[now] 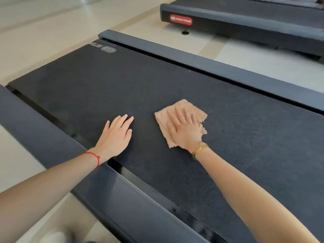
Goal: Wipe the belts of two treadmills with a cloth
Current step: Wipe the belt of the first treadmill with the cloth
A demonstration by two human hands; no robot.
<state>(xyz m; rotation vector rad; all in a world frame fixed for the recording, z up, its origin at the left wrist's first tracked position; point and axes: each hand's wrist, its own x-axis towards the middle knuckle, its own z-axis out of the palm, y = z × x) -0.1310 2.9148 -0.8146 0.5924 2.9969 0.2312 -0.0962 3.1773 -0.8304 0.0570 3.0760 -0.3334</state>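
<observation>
Our right hand (184, 130) presses the cloth (185, 109) flat-fingered on the belt (175, 81); our left hand (116, 135) rests open beside it.

Both forearms are bare, with no sleeves reaching into view. The left hand (116, 135) has a thin red string bracelet (94, 157) tied round its wrist, a short end of the cord hanging down from it. The right hand (184, 130) wears a slim gold-coloured bracelet (199, 149) at the wrist; neither hand shows rings.
</observation>
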